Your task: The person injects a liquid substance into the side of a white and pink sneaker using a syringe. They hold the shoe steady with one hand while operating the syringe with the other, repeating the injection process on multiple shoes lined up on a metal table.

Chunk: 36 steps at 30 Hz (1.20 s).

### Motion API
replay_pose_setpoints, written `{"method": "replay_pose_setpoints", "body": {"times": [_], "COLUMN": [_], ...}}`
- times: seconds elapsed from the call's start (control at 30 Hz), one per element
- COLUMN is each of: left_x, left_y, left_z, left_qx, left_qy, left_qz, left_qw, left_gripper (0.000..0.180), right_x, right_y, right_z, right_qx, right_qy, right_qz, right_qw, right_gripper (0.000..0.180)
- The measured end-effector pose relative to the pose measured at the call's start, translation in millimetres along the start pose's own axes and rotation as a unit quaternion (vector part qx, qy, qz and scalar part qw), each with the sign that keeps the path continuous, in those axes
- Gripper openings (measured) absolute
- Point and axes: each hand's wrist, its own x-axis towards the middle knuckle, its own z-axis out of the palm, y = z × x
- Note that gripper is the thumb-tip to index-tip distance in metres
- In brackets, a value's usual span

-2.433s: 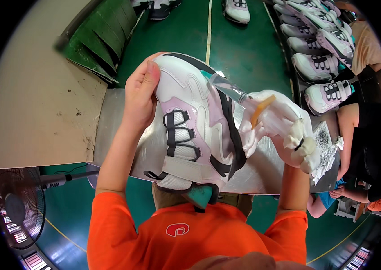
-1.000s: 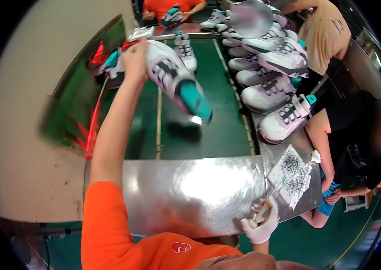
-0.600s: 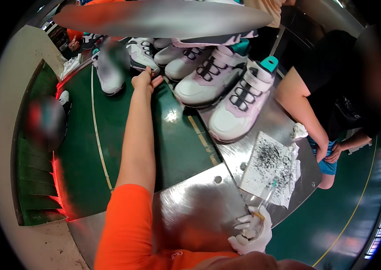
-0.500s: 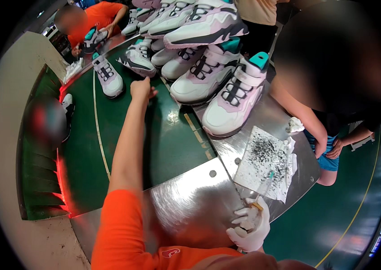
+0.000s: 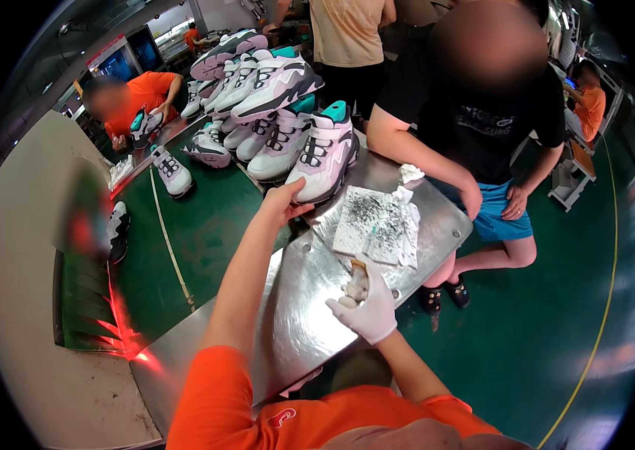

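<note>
Head cam: L fingers (image 5: 297, 211) now at nearest shoe (image 5: 325, 156)

Green floor (image 5: 542, 315) (with a yellow line (image 5: 616, 225))

The table (image 5: 298, 300) looks made of smooth metal, very glossy. On it the speckled sheet (image 5: 366, 217) seems matt paper. The nearest shoe (image 5: 322, 154) looks like smooth leather, the white glove (image 5: 374, 316) like matt cloth.

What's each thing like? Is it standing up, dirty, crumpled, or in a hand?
Nearest shoe, upright
Left hand, ungloved, at that shoe's toe
Teal-tipped tool, held
Right hand, white-gloved, curled around the tool
White sheet, speckled black
White wad, crumpled
Shoe pile, stacked in layers
</note>
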Motion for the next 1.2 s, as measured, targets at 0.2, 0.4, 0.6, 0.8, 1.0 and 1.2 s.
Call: {"method": "replay_pose_setpoints", "body": {"times": [0.2,0.4,0.6,0.8,1.0,1.2], "left_x": [-77,-294,-396,-369,-309,-289], "left_y": [6,-32,-80,-19,69,66], "left_z": [-12,-78,-23,23,-34,-78], "left_qx": [-0.037,0.031,-0.207,0.183,0.622,0.697], "left_qy": [0.062,0.121,0.087,-0.223,0.011,-0.072], "left_qz": [0.041,-0.051,-0.166,-0.167,0.508,0.298], "left_qw": [0.997,0.991,0.960,0.943,0.595,0.648], "left_gripper": [0.044,0.042,0.051,0.032,0.042,0.066], "right_x": [-5,-6,5,-4,-23,-26], "right_y": [-2,11,8,3,23,55], "right_z": [-3,-7,-2,-64,-99,-116], "right_qx": [-0.092,0.036,0.097,0.239,0.448,0.666], "right_qy": [0.054,0.014,-0.053,-0.099,-0.128,-0.112], "right_qz": [-0.116,-0.036,0.025,0.038,-0.099,-0.017], "right_qw": [0.988,0.999,0.994,0.965,0.879,0.737], "right_gripper": [0.076,0.081,0.080,0.073,0.071,0.044]}}
